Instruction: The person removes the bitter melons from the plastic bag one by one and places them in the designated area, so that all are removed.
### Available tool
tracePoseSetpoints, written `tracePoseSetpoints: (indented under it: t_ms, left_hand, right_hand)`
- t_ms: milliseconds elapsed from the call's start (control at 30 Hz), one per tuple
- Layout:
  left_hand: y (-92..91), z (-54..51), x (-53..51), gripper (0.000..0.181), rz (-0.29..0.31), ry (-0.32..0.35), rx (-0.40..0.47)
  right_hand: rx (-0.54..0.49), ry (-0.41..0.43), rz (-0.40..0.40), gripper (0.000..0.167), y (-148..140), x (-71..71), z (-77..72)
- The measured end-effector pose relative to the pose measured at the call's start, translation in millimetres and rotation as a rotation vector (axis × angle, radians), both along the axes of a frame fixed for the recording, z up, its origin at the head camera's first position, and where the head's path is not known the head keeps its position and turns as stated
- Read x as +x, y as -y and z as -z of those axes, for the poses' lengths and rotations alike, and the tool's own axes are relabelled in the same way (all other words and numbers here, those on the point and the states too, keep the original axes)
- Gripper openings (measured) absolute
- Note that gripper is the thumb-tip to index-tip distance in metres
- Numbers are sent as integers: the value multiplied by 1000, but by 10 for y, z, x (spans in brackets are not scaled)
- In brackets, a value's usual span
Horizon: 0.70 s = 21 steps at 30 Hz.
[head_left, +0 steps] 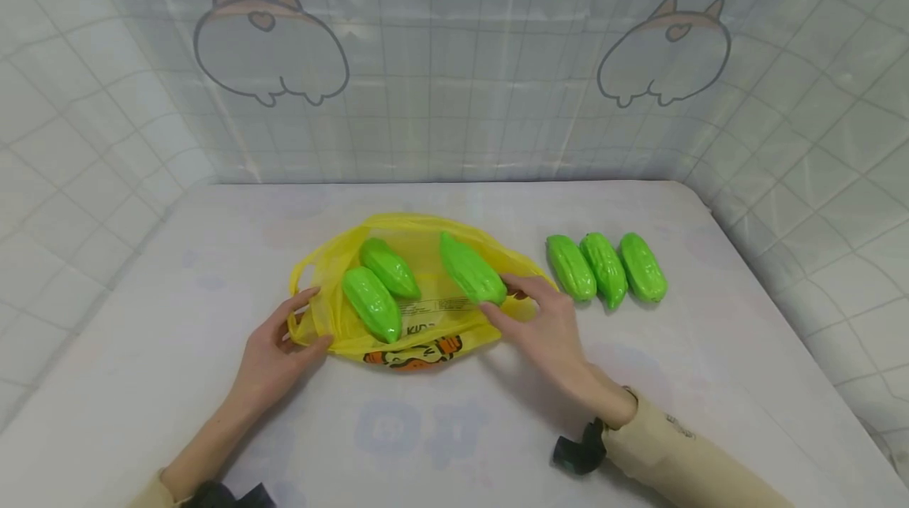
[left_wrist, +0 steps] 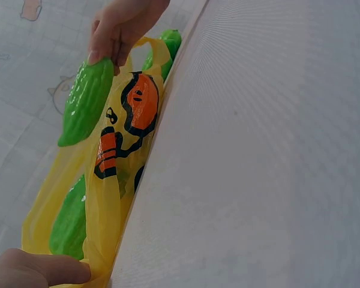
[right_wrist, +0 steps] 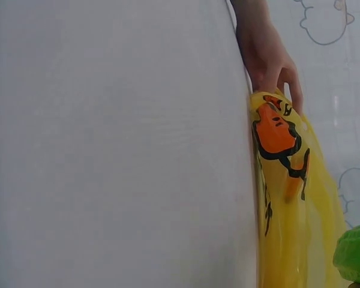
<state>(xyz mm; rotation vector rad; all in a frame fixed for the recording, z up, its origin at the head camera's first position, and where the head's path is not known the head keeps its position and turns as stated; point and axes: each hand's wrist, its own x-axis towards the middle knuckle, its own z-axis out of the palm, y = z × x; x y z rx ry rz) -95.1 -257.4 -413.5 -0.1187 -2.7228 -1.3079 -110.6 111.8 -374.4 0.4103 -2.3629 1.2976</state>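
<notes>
Near the centre of the head view, a thin yellow translucent plastic bag (head_left: 428, 259) lies on a pale table (head_left: 454, 445) with its mouth spread wide. At the bag's left end, the left hand (head_left: 280, 346) pinches its edge, thumb on the near rim and fingers farther back. Right of centre, the right hand (head_left: 543, 326) grips a glossy bright-green ridged oblong vegetable (head_left: 472, 270) by its near end, between thumb and fingers; the left wrist view shows this piece raised above the bag's rim. Left of it, inside the bag, rest a smaller-looking green vegetable (head_left: 389, 267) and a longer-looking green vegetable (head_left: 372, 304), side by side and slanting. An orange-and-black cartoon print (head_left: 415, 354) shows along the bag's near side. Right of the bag, on the table, a row of three similar green vegetables (head_left: 605, 270) lies close together. Across the top of the frame, a pale grid-patterned backdrop (head_left: 469, 82) bears two outlined animal drawings (head_left: 271, 46).
</notes>
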Motion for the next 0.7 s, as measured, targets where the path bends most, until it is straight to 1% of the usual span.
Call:
tracePoseSetpoints:
  t_ms: [133,300,467,700]
  left_hand:
    - [2,-2,-3,69,0,8,4]
    - [0,1,-1,69,0,4,-1]
    - [-5,10,4,68,-7,-13,-19]
    - [-15,-35,11,69,-5,-2,10]
  right_hand:
    - [-13,-30,5,42,-59,14,-9]
    - [-21,-26,27,41,-124,33,-16]
    - [-5,-26,71,39,-198,49,-15]
    - [-14,-14,114,43,-317,67,-31]
